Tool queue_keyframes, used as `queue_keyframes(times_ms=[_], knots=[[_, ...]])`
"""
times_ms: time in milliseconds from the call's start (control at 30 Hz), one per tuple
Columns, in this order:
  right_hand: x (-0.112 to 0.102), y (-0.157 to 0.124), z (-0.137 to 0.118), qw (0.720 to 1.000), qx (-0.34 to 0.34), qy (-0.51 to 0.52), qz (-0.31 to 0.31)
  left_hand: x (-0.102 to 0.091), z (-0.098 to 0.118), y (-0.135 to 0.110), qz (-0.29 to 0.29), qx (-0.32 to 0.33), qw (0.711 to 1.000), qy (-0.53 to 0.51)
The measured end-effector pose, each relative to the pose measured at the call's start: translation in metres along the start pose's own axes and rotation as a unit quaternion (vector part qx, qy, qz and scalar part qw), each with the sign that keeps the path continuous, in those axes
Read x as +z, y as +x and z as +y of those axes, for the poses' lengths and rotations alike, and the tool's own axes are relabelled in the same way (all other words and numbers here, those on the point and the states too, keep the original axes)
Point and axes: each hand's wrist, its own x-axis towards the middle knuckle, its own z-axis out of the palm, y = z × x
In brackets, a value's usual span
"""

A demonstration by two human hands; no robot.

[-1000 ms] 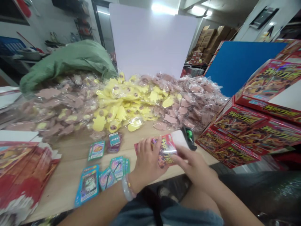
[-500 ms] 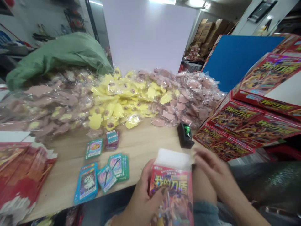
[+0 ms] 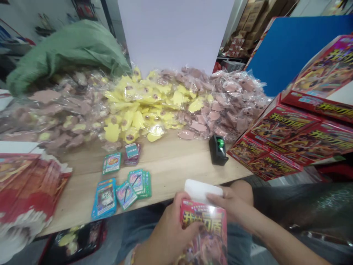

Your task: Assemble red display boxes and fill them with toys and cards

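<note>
My left hand [image 3: 172,230] is wrapped round a red printed cardboard box [image 3: 209,241], its thumb across the front. The box's white top flap [image 3: 197,188] stands up from the far end. My right hand [image 3: 233,202] pinches the right side of that flap, thumb on its face and fingers behind it, partly hidden. Beyond the hands, several stacks of playing cards [image 3: 104,198] lie on the wooden table [image 3: 171,165]. A black tape dispenser [image 3: 217,151] with green tape stands to the right.
Bagged yellow and pinkish-brown cutouts [image 3: 138,106] are heaped along the back. Red boxes [image 3: 289,129] are stacked at right, beside a blue panel [image 3: 303,48]. Flattened red cartons [image 3: 27,187] lie at left. A green sack [image 3: 71,55] and a white board [image 3: 173,33] stand behind.
My right hand has moved left from beside the box onto its white flap. The left hand keeps holding the box. The camera view has tilted down a little.
</note>
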Motion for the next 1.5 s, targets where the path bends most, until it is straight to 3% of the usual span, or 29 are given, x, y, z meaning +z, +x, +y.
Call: queue_keyframes(times_ms=[167,300,367,500,633,867,967,1067,1200,1367,1500], knots=[[0.003,0.002,-0.005,0.987,-0.033,-0.120,-0.100,0.003,-0.006,0.005,0.025,-0.023,0.999,-0.036],[0.009,0.002,-0.005,0.975,-0.049,-0.207,-0.069,0.006,-0.010,0.003,0.063,-0.039,0.995,-0.065],[0.013,0.003,-0.007,0.971,-0.040,-0.222,-0.076,0.005,-0.010,0.001,0.052,-0.028,0.996,-0.073],[0.021,0.004,-0.015,0.988,0.021,-0.142,-0.062,-0.003,-0.007,-0.003,-0.002,-0.007,0.998,-0.057],[0.028,0.007,-0.021,0.995,0.058,-0.073,-0.030,-0.009,-0.007,-0.007,-0.011,-0.001,0.999,-0.052],[0.041,0.007,-0.026,0.977,0.038,-0.209,-0.025,-0.008,-0.013,-0.013,-0.013,0.025,0.999,-0.042],[0.047,-0.001,-0.037,0.967,0.039,-0.237,-0.083,-0.008,-0.010,-0.012,-0.019,0.021,0.998,-0.048],[0.049,-0.010,-0.042,0.950,0.009,-0.281,-0.135,-0.009,-0.007,-0.009,-0.013,0.031,0.997,-0.068],[0.041,-0.015,-0.029,0.932,-0.064,-0.342,-0.105,-0.013,-0.007,-0.007,-0.010,0.041,0.997,-0.070],[0.028,-0.011,-0.016,0.939,-0.090,-0.330,-0.034,-0.017,-0.002,-0.009,-0.022,0.041,0.998,-0.037],[0.030,-0.012,-0.024,0.920,-0.111,-0.369,-0.068,-0.011,-0.003,-0.009,-0.015,0.054,0.998,-0.042]])
